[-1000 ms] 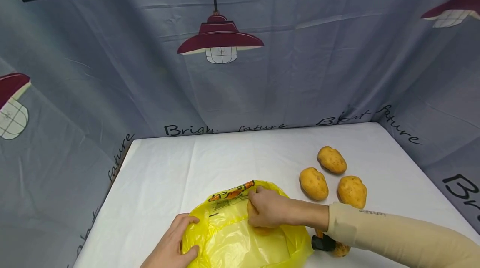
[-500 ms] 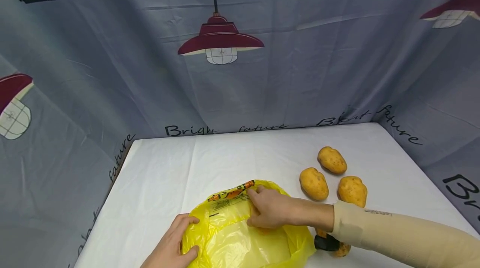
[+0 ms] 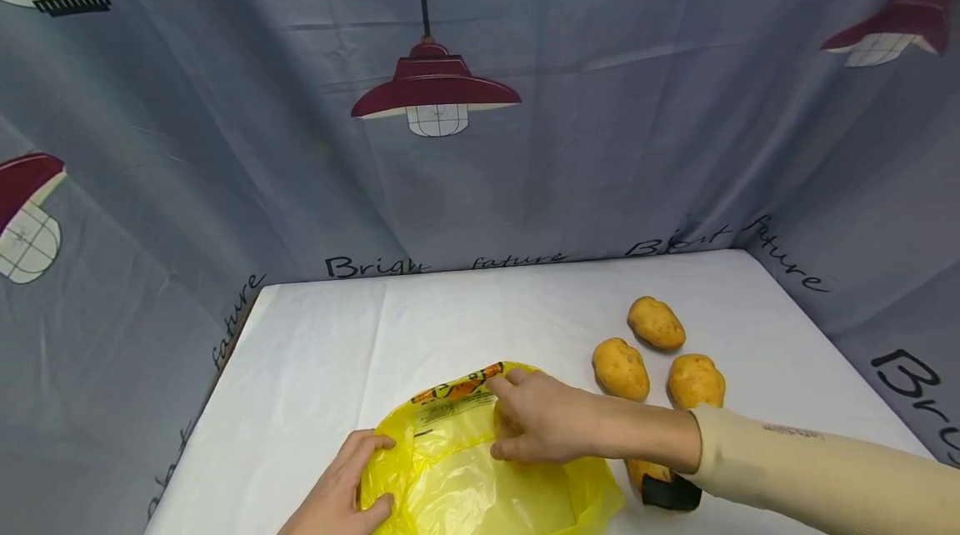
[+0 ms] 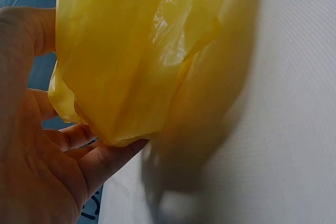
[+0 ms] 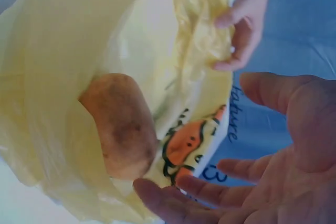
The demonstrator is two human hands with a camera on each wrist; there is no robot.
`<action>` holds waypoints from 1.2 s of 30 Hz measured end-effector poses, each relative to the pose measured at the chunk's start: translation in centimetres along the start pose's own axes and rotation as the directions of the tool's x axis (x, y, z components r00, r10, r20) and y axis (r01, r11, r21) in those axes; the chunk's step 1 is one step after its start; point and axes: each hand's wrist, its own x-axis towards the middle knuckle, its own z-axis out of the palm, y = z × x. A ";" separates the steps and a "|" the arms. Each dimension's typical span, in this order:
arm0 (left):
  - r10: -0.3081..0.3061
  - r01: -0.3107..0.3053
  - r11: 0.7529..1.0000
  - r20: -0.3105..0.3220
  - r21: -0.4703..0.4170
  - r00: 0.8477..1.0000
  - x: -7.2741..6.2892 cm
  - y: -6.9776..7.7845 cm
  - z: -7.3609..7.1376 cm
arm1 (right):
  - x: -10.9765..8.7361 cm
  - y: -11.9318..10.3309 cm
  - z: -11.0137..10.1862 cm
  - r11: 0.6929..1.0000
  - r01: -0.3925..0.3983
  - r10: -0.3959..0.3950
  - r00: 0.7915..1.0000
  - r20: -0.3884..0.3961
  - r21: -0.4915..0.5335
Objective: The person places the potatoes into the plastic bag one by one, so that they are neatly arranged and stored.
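A yellow plastic bag (image 3: 465, 485) stands with its mouth spread wide on the table. My left hand (image 3: 345, 485) grips its left rim, thumb on one side and fingers on the other, as the left wrist view shows too. Over the bag's mouth, at the far right, is my right hand (image 3: 540, 422). In the right wrist view this hand's fingers (image 5: 199, 192) are spread apart. A brownish potato (image 5: 126, 127) is just beyond the fingertips, inside the bag's mouth; from the head it is mostly hidden by the hand.
Several potatoes lie to the right: one at the back (image 3: 656, 323), others nearer, such as this potato (image 3: 621, 368) and this potato (image 3: 696, 381). Another potato (image 3: 647, 472) is partly covered by a black device (image 3: 671, 492) under my right wrist. A grey curtain surrounds the white table (image 3: 315, 352).
My right fingers have loosened and spread, and the potato has left them into the bag. The right forearm has shifted slightly right. My left hand keeps its grip on the rim.
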 end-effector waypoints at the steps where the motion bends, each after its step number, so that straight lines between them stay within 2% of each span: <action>1: 0.005 -0.005 1.000 0.002 -0.002 1.000 0.0 -0.1 0.0 | -0.3 0.0 -0.3 1.000 -0.004 0.004 1.000 0.003 0.021; 7: 0.014 -0.014 1.000 0.009 -0.006 1.000 0.2 -0.2 0.0 | -1.8 0.6 -2.5 0.981 -0.043 0.046 0.999 -0.014 0.188; 13: 0.007 -0.007 1.000 0.000 -0.020 1.000 0.2 -0.1 0.0 | -3.0 2.2 -4.1 0.951 -0.091 0.105 0.994 -0.030 0.294; 20: -0.001 0.001 1.000 -0.006 -0.019 1.000 0.2 -0.1 0.1 | -5.0 5.9 -5.1 0.881 -0.222 0.267 0.962 -0.051 0.418; 22: 0.000 0.000 1.000 -0.006 -0.017 1.000 0.1 -0.2 0.1 | -5.6 7.4 -5.3 0.894 -0.222 0.278 0.956 -0.092 0.388; 24: 0.008 -0.008 1.000 -0.007 -0.013 1.000 0.1 -0.3 0.1 | -6.0 9.0 -5.4 0.928 -0.229 0.285 0.944 -0.164 0.293; 27: 0.028 -0.028 1.000 -0.008 -0.012 1.000 0.1 -0.5 0.2 | -6.8 11.4 -5.3 0.948 -0.295 0.318 0.907 -0.277 0.122; 29: 0.037 -0.037 0.999 -0.008 -0.011 0.999 0.2 -0.5 0.2 | -7.3 12.9 -4.9 0.930 -0.366 0.355 0.873 -0.335 0.031; 32: 0.044 -0.045 0.999 -0.009 -0.012 0.999 0.1 -0.5 0.2 | -8.1 14.8 -4.5 0.885 -0.464 0.422 0.829 -0.367 -0.030; 34: 0.046 -0.046 0.999 -0.010 -0.013 0.999 0.1 -0.5 0.2 | -8.6 16.0 -4.3 0.866 -0.499 0.454 0.816 -0.358 -0.038; 36: 0.046 -0.046 0.999 -0.010 -0.015 0.999 0.2 -0.5 0.3 | -9.0 17.3 -4.2 0.860 -0.510 0.475 0.817 -0.327 -0.024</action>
